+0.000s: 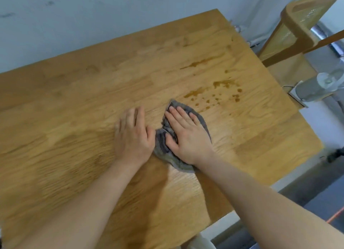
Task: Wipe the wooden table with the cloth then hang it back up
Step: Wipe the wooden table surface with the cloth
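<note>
A grey cloth point(163, 146) lies bunched on the wooden table point(83, 103), near the middle. My right hand point(186, 135) presses flat on the cloth with straight fingers. My left hand point(133, 135) rests flat on the bare wood just left of the cloth, its thumb side touching the cloth's edge. Brown liquid spills point(219, 92) spot the table beyond and to the right of the cloth. Most of the cloth is hidden under my right hand.
A wooden chair with a woven back point(296, 29) stands at the table's far right corner. A grey device with a clear top point(320, 84) sits off the right edge. A pale wall point(93, 16) runs behind the table.
</note>
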Available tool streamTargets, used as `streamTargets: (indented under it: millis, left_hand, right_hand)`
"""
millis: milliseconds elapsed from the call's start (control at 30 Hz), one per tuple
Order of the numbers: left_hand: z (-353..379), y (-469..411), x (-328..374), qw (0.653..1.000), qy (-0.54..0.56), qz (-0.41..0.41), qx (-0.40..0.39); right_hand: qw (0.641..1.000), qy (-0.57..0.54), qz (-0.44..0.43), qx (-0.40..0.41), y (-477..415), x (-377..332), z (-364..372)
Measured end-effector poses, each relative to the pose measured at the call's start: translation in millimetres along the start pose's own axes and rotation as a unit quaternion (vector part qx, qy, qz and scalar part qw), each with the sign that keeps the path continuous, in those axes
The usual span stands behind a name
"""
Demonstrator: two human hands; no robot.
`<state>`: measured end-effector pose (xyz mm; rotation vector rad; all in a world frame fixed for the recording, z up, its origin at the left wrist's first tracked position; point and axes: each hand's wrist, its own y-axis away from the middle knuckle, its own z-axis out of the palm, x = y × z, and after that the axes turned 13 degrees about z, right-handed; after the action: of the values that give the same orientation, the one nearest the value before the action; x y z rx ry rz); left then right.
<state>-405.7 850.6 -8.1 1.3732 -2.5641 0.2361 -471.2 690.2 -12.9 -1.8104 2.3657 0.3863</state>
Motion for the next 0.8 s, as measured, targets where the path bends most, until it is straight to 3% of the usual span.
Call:
streamTargets:
  millis: [167, 400, 500, 667, 800]
  left_hand:
    - [9, -54, 14, 0.999, 0.024, -0.031, 0.032]
    - [13, -56, 12, 0.998, -0.005, -0.039, 0.054]
    - [12, -56, 13, 0.997, -0.003, -0.055, 0.061]
    - [13, -55, 13, 0.996, 0.005, -0.076, 0.055]
    - [12, -55, 13, 0.994, 0.02, -0.077, 0.071]
  right_hand:
    - [1.0, -0.009, 0.018, 0.012, -64, 2, -5]
    - [0.995, -0.016, -0.081, -0.052, 47, 45, -13]
    - [0.994, -0.036, -0.093, -0.044, -4, 33, -14]
    - [0.999, -0.026, -0.026, -0.027, -118, -11, -15]
    - [0.998, -0.052, -0.037, -0.012, -110, -11, -13]
